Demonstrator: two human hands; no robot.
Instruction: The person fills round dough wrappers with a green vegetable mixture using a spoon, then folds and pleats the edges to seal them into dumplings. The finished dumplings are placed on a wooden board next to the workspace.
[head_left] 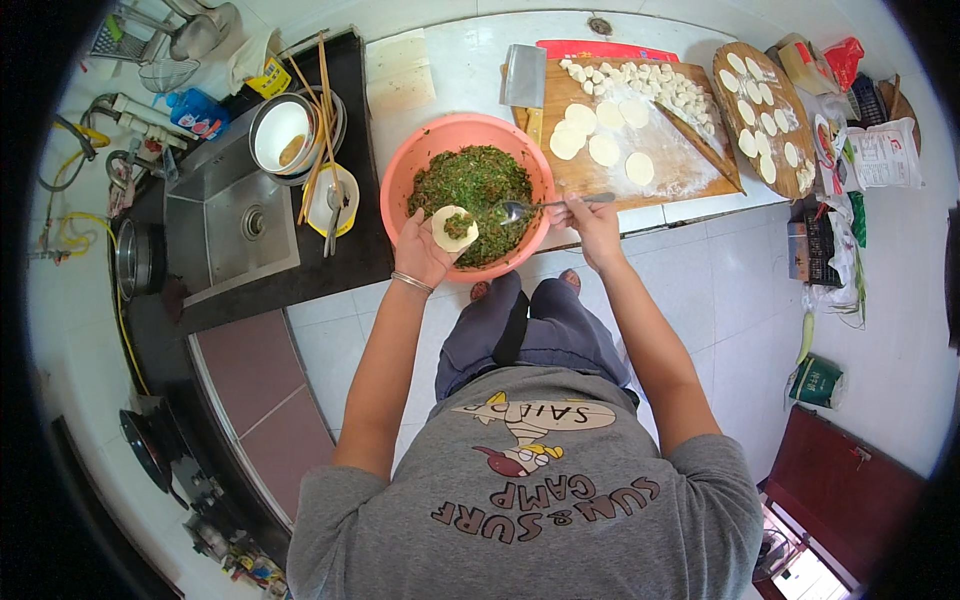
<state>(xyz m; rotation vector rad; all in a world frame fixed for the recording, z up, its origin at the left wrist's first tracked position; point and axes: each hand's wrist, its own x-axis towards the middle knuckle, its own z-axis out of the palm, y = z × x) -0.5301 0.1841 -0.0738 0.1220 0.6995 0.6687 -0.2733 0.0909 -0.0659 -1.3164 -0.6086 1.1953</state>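
Rightward, white bag (886,152) apparently red-marked; hands (425,248) fill wrapper (455,227)

Round dumpling wrapper (455,227) lies flat, green filling dabbed centrally; metal spoon (545,206) level over pink bowl (430,140).

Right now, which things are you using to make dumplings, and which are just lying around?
In use: left hand holding a wrapper; right hand holding a spoon; pink bowl of green filling; rolled wrappers on the board.

Lying about: cleaver, sink, chopsticks, metal bowl.
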